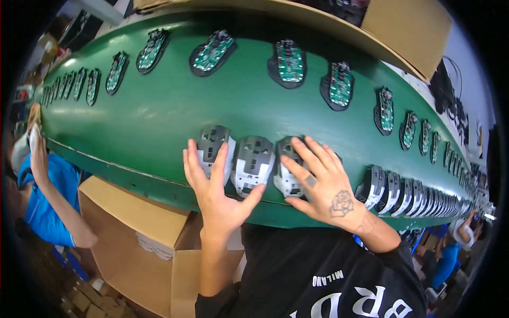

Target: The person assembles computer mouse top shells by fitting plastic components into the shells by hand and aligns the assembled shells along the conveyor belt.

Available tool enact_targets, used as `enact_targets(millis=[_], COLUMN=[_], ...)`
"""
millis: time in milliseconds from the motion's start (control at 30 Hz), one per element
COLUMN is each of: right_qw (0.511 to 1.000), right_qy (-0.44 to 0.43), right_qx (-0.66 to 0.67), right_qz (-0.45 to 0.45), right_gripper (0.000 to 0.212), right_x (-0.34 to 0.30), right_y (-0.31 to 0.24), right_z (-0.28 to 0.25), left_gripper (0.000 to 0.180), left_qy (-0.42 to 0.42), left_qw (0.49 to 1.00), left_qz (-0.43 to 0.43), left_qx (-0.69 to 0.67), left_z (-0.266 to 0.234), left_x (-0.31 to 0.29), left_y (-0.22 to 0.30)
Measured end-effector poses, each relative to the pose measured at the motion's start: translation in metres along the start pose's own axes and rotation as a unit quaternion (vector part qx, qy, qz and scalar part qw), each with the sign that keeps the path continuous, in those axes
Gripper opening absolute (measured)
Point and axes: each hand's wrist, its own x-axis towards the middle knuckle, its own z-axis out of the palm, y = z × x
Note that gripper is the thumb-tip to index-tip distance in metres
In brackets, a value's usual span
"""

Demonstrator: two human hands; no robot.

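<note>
Three grey-and-white computer mouse shells stand side by side at the near edge of the green work surface. Over the left shell (212, 142), my left hand (218, 199) has its fingers spread along both sides. Its thumb reaches to the lower right of the middle shell (253, 161). My right hand (328, 188) lies across the right shell (287, 183), fingers stretched out over its top and thumb by its lower end. That hand covers much of the shell. A dark edge of something shows beyond the right fingers, mostly hidden.
Mouse bases with green circuit boards (290, 63) line the far side of the long green surface (148, 119). A row of more mouse shells (377, 186) stands at right. Cardboard boxes (132, 212) sit below at left. Another person's arm (61, 204) is at far left; people work at far right.
</note>
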Motion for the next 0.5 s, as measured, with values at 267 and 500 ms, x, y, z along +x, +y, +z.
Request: enact_targets(millis=[267,500], right_qw=[0.99,0.886], right_qy=[0.119,0.335], right_qx=[0.073,0.194], right_qz=[0.026,0.254], right_gripper=[0.055,0.029], right_x=[-0.008,-0.057], right_y=[0.011,0.097], right_z=[-0.013,-0.058], left_gripper=[0.038,0.045], left_qy=[0.143,0.227], left_qw=[0.984,0.942], left_qz=[-0.032,-0.069], left_qx=[-0.1,-0.239], left_z=[0.016,0.018], left_x=[-0.019,-0.016], left_y=[-0.027,-0.026])
